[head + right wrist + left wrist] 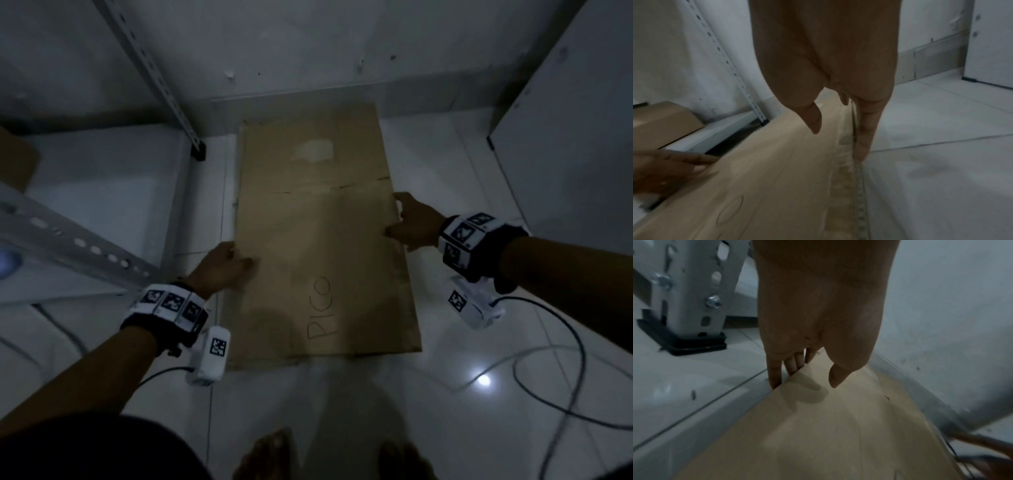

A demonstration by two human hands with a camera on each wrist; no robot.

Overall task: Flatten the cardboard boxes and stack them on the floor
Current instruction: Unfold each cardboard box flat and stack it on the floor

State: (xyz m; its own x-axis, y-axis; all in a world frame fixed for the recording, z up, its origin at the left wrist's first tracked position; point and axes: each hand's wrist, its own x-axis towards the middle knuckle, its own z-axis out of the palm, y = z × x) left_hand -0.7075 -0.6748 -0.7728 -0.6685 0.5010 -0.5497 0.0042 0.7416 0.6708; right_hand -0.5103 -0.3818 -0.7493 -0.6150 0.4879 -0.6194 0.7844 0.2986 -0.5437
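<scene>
A white tiled floor (462,164) is seen in dim light, bounded by a pale wall (308,44) at the far side. A perforated metal shelf frame (161,89) is stood at the left, its black-capped foot (694,344) planted on the tiles. A flattened cardboard box (318,233) is laid flat on the floor between the frame and a white panel (575,137) at the right, its far end close to the wall. The letters "PICC" are handwritten near its closer end. Another cardboard box (663,120) is kept on the low shelf at the left. Cables (548,342) are trailed over the tiles at the right. The left hand (222,263) is set at the left edge of the flattened cardboard box: its fingers (774,374) are straight and kept together down the edge, the thumb lying over the top face. The right hand (414,222) is set likewise at the right edge, its fingers (865,138) straight along the edge and the thumb spread over the top face.
</scene>
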